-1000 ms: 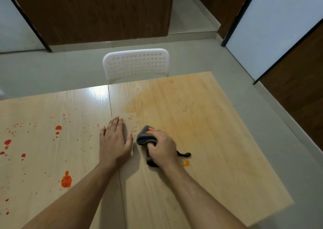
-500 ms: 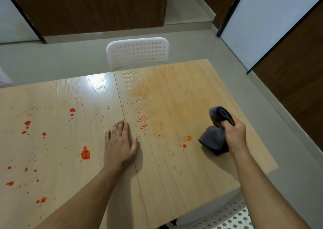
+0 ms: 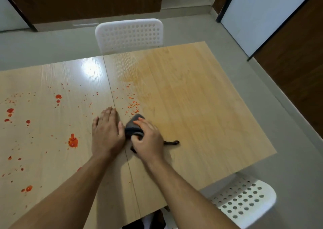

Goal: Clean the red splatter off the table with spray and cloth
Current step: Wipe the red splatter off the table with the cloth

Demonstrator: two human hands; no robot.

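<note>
A: Two hands lie near the table's (image 3: 201, 106) middle seam. What does each do?
B: The left hand (image 3: 106, 132) rests flat, fingers straight. The right hand (image 3: 148, 139) grips the dark cloth (image 3: 133, 128), pressed on the surface just beside it.
A: And the red splatter (image 3: 73, 141)?
B: Mostly left of the seam, toward the left edge; fine drops (image 3: 133, 105) just beyond the cloth. No spray bottle or readable writing shows.
A: Chairs?
B: A white chair (image 3: 129, 34) at the far edge, another (image 3: 244, 200) at the near right corner.
</note>
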